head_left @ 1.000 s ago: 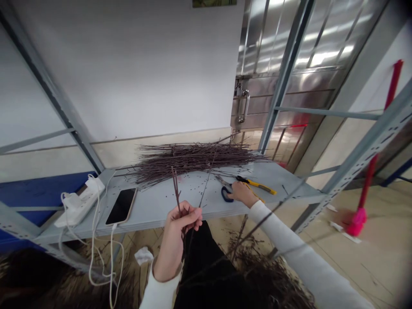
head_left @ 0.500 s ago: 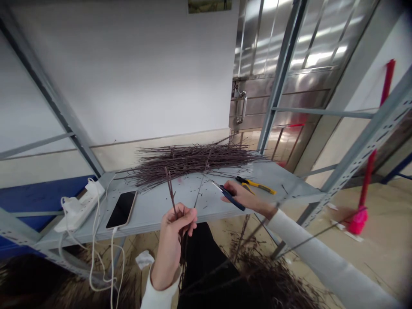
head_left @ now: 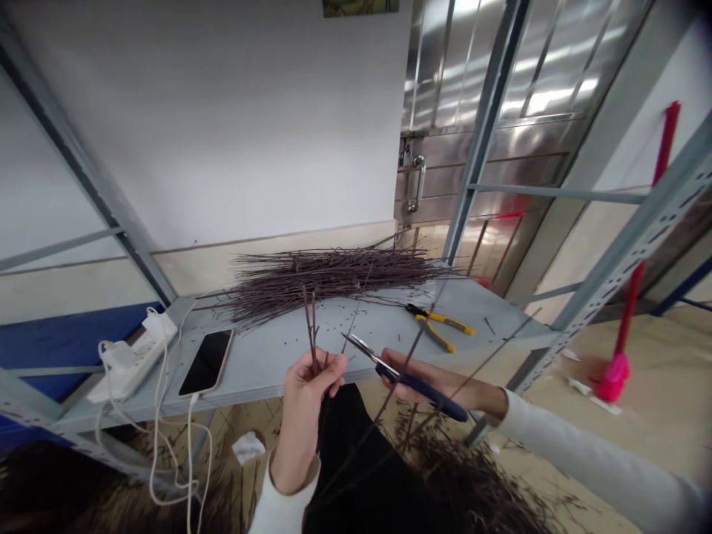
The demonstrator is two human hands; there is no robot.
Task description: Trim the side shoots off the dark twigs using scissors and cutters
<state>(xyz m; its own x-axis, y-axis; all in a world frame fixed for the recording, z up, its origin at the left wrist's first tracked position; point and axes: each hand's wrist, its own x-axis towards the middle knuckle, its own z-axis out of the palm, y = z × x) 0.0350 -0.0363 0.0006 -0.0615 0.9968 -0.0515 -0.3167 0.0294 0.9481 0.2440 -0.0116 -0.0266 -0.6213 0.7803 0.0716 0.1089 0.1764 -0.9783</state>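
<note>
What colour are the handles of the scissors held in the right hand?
Dark blue, on the scissors in the right hand; the head view shows it.

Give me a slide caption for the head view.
Left hand grips thin twigs while right hand holds blue-handled scissors beside them.

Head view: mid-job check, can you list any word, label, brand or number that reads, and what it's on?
No text is readable anywhere.
Dark-screened smartphone: blank, no brand visible.
White power strip: no legible marking.
Yellow-handled pliers: no mark shows.
Blue-handled scissors in the right hand: no mark shows.
Thin brown twigs in the left hand: nothing written.
Framed picture at the wall's top edge: cut off, blurred.
</note>
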